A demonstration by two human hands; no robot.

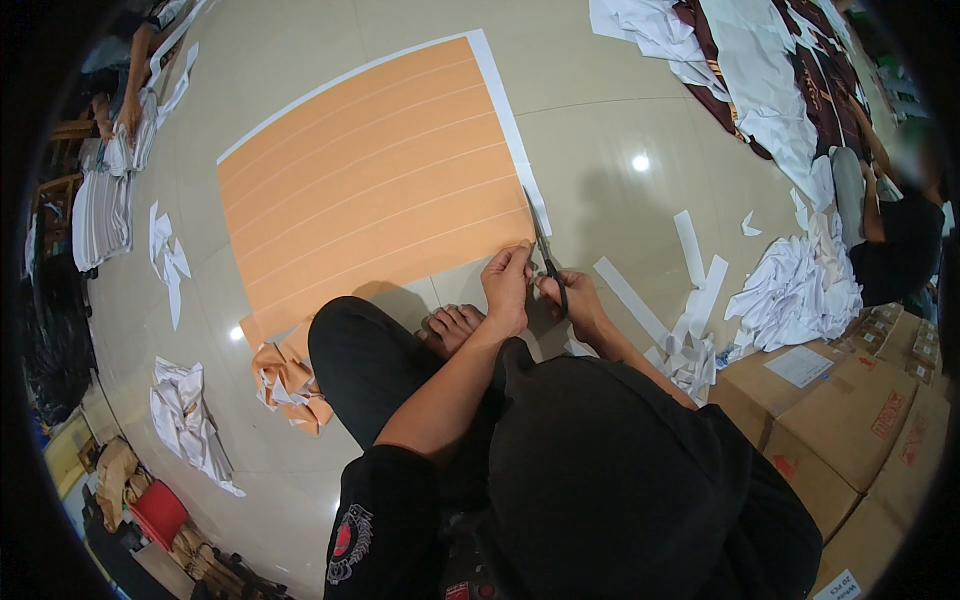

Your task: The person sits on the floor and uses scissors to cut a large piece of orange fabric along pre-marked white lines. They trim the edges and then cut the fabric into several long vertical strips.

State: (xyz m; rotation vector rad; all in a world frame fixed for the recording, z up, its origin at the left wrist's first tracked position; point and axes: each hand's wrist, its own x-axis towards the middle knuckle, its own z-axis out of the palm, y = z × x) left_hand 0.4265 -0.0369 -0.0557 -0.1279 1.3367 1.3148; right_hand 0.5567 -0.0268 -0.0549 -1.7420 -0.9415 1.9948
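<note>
A large orange sheet with thin white lines and a white border lies flat on the tiled floor. Its near right corner is pinched between the fingers of my left hand. Just to the right, my right hand is closed round the black handles of a pair of scissors. The blades point away from me along the sheet's right edge, against the white border strip. Whether the blades are parted is hard to make out.
Crumpled orange cloth lies beside my left knee. White offcut strips and a white cloth heap lie to the right, near cardboard boxes. Another person sits at far right; someone's arm shows at far left.
</note>
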